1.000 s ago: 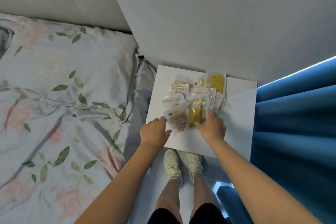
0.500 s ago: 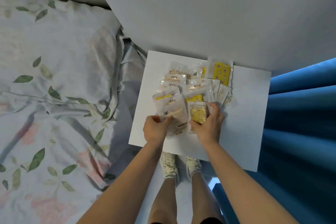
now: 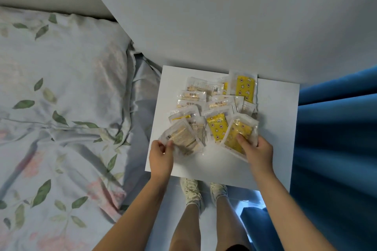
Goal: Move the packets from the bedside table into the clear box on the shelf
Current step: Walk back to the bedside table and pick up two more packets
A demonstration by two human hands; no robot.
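Bare forearms, bare legs, dark shorts [image 3: 236, 247], cream lace-up sneakers [image 3: 191, 191].

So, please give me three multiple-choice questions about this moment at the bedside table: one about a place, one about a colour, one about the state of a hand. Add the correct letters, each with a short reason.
1. Where does the curtain hang, seen from the bedside table?
A. On the person's right
B. On the person's left
C. Over the bed

2. What colour is the filling of the packet in the right hand?
A. Green
B. Yellow
C. Red

3. What is the left hand doing?
A. Lying flat on the pillow
B. Hanging with nothing in it
C. Pinching a beige packet

Answers:
1 A: the blue curtain is beside the white bedside table on the right; the floral bedding is on the left.
2 B: the right hand grips a clear packet with yellow filling.
3 C: the left hand has thumb and fingers on the edge of the beige packet.
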